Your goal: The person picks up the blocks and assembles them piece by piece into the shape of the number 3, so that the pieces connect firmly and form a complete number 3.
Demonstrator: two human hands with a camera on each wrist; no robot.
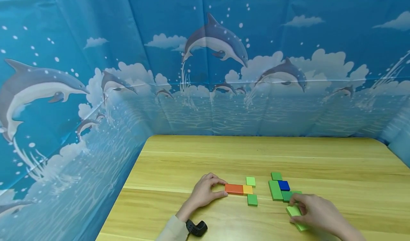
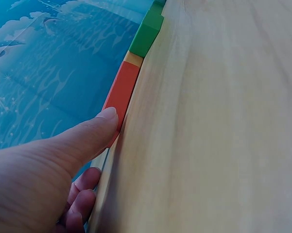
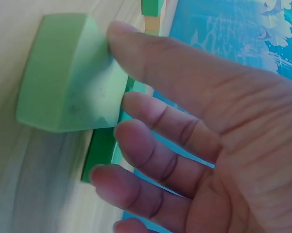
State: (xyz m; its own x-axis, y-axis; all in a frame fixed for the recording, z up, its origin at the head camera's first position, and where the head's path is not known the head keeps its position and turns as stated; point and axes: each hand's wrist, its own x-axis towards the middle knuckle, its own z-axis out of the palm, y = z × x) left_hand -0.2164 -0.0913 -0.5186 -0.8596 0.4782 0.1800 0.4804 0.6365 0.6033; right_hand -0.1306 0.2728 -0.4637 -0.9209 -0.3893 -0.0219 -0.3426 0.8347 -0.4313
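Observation:
My left hand pinches the left end of a red rectangular block lying on the table, its thumb along the near side. Against the block's right end sits a small yellow-orange block. A light green square block lies at its far side and a green one at its near side. My right hand pinches a long light green block between thumb and fingers. Just beyond those fingers is a dark green block, beside a blue block and a longer green block.
Another green square block tops the right-hand group. The wooden table runs back to a blue dolphin-print curtain, which also hangs along its left side. A black band is at the left wrist.

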